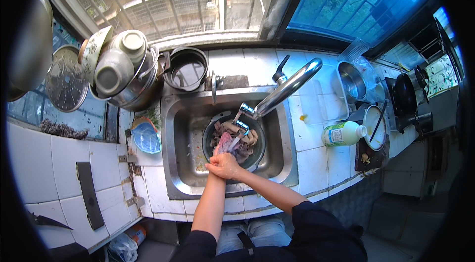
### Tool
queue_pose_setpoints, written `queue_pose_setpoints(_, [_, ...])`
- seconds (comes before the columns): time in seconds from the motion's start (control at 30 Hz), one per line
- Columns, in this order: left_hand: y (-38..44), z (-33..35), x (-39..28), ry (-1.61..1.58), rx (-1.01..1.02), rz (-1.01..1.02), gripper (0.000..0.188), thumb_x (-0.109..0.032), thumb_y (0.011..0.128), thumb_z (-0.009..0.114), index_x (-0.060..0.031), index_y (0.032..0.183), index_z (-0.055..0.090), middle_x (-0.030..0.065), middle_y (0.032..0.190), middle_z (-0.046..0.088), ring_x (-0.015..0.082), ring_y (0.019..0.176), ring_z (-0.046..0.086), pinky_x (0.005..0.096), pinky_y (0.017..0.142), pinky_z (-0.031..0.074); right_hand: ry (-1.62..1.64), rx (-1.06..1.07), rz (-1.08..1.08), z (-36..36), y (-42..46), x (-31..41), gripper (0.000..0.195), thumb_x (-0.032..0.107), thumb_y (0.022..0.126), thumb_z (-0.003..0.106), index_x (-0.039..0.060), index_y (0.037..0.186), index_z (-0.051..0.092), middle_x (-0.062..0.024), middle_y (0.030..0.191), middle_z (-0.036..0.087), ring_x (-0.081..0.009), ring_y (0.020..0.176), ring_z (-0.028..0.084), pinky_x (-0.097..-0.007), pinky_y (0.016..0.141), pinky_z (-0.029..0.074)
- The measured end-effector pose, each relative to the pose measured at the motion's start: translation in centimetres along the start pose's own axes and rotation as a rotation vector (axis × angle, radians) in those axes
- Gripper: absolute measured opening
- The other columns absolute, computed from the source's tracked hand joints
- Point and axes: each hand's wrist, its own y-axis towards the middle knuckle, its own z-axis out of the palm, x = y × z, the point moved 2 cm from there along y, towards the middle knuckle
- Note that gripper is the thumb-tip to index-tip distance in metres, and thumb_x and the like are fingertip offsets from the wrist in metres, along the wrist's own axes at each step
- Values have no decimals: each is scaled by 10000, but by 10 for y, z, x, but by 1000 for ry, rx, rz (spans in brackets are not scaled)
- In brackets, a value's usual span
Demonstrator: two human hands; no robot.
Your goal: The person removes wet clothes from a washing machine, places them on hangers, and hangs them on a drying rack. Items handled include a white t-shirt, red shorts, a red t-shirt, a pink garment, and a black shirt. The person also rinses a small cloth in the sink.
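Over the near edge of a grey basin (261,154) in the steel sink (185,139), my right hand (225,166) is wrapped around my left wrist. My left hand (223,144) reaches into the basin under the running water; it looks reddish, and its fingers are partly hidden, so its grip is unclear. Brown and purplish wet pieces, perhaps meat or cloth, lie around it. Water (234,144) runs from the swivel head of the chrome faucet (274,95) onto or beside that hand.
Stacked bowls (113,73) and a dark pot (185,69) stand behind at the left. A blue shell-shaped dish (146,137) lies left of the sink. On the right are a capped bottle (341,133), a plastic container (330,93), a plate (374,128) and a steel pot (350,80).
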Motion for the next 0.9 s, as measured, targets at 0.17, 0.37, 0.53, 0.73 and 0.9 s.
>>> queue_pose_setpoints(0.17, [2, 21, 1, -69, 98, -572, 432, -544, 902, 424, -187, 1093, 573, 38, 1037, 625, 211, 900, 607, 386, 767, 504, -139, -267, 431, -10, 43, -93, 577, 547, 807, 471, 27, 962, 667, -258, 802, 640, -411, 807, 633, -477, 717, 499])
queue_pose_setpoints(0.37, [-10, 47, -19, 74, -515, -413, 381, -464, 900, 471, -132, 1056, 572, 64, 1067, 598, 261, 1027, 550, 459, 872, 461, -175, -207, 468, -47, 32, -65, 390, 418, 747, 649, 103, 977, 650, -160, 1009, 642, -329, 954, 610, -431, 800, 483])
queue_pose_setpoints(0.53, [-24, 74, -28, 128, -467, -437, 475, -539, 888, 433, -134, 1112, 537, 73, 1141, 564, 228, 1028, 560, 406, 847, 479, 144, -60, -244, -14, 16, -24, 217, 259, 680, 629, 66, 778, 614, -108, 847, 598, -318, 793, 609, -395, 741, 474])
queue_pose_setpoints(0.73, [1, 50, -18, 6, -184, -375, 461, -560, 872, 429, -151, 1058, 532, 55, 1075, 565, 217, 996, 556, 399, 843, 463, -109, -223, -62, -3, 30, -41, 291, 343, 735, 657, 82, 653, 558, -103, 687, 603, -324, 644, 607, -430, 581, 472])
queue_pose_setpoints(0.9, [19, 20, 9, -349, 146, -178, 452, -577, 860, 426, -165, 1013, 528, 40, 1020, 566, 208, 970, 552, 393, 840, 449, -72, -342, 49, -6, 36, -27, 302, 356, 806, 614, 66, 850, 545, -137, 731, 616, -345, 713, 609, -425, 623, 460])
